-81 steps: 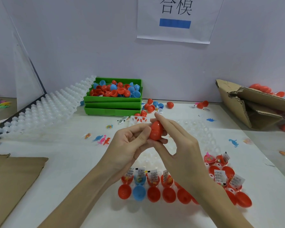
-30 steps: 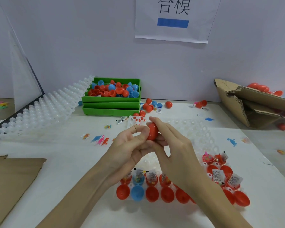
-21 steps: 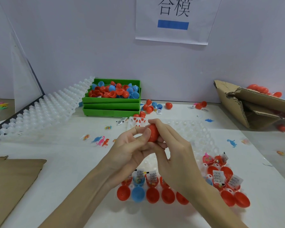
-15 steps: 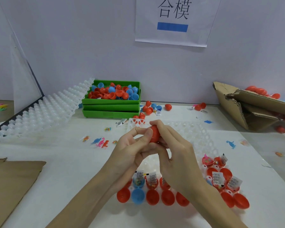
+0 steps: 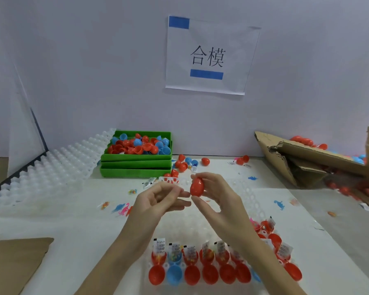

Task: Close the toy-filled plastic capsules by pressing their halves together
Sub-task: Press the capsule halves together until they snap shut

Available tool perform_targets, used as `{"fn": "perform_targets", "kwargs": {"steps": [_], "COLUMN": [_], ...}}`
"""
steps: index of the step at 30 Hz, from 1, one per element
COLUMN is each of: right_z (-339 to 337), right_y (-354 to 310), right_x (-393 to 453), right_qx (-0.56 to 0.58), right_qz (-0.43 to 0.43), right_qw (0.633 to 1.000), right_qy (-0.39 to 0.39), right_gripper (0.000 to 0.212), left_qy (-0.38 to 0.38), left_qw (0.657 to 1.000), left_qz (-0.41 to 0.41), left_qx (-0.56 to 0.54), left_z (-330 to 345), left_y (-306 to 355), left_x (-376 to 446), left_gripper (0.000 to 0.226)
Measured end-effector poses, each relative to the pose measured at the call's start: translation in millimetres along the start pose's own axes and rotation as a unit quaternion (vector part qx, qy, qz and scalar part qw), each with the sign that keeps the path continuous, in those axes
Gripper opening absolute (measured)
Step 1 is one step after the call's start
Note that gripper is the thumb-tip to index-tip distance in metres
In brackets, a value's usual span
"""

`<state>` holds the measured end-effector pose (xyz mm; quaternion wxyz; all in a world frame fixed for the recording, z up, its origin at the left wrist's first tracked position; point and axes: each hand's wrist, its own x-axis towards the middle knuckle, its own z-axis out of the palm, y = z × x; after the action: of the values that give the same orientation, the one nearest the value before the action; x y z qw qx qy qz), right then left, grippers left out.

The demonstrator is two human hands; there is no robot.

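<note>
A white paper sign [image 5: 209,56] is taped to the back wall, printed with the characters "合模" above a blue bar; a second blue patch sits at its top left corner. Small white tags with black print are seen sticking up from the open filled capsule halves [image 5: 190,254] in the clear plastic tray [image 5: 251,201] at the worktop's [image 5: 73,231] near edge; the print is too small to read.

A closed red egg-shaped plastic capsule [image 5: 197,186] is held above the worktop's middle, long axis near upright, narrower end up, tilted slightly. It is pinched by the right hand [image 5: 217,199], index finger on top and thumb beneath. The left hand [image 5: 158,201] is held just beside it, fingers loosely curled, nothing gripped; fingertips near the capsule, contact cannot be told.

Stacked green plastic bins [image 5: 136,165] of loose red and blue halves are placed at the far edge, a white moulded tray [image 5: 51,171] at the far left, a torn brown cardboard box [image 5: 303,158] at the far right. Small toy dinosaurs [image 5: 124,208] are scattered on the worktop.
</note>
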<state>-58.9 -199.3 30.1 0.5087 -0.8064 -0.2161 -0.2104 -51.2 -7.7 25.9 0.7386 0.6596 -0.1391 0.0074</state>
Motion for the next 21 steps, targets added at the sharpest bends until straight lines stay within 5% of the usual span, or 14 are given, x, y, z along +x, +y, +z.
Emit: {"fn": "perform_targets", "kwargs": {"steps": [10, 14, 21], "right_z": [3, 19, 44], "right_y": [-5, -6, -13], "right_x": [45, 84, 184], "right_qx": [0.006, 0.046, 0.096], "right_qz": [0.161, 0.230, 0.283], "right_qw": [0.981, 0.966, 0.953], "right_qy": [-0.109, -0.111, -0.046], "right_gripper": [0.040, 0.037, 0.092], "left_qy": [0.057, 0.155, 0.223], "left_qw": [0.998, 0.988, 0.974], "left_qz": [-0.010, -0.012, -0.033], "left_qx": [0.039, 0.000, -0.013], "left_z": [-6, -10, -25], "left_y": [3, 1, -3], "left_x": [3, 7, 12], "left_gripper": [0.025, 0.028, 0.036]}}
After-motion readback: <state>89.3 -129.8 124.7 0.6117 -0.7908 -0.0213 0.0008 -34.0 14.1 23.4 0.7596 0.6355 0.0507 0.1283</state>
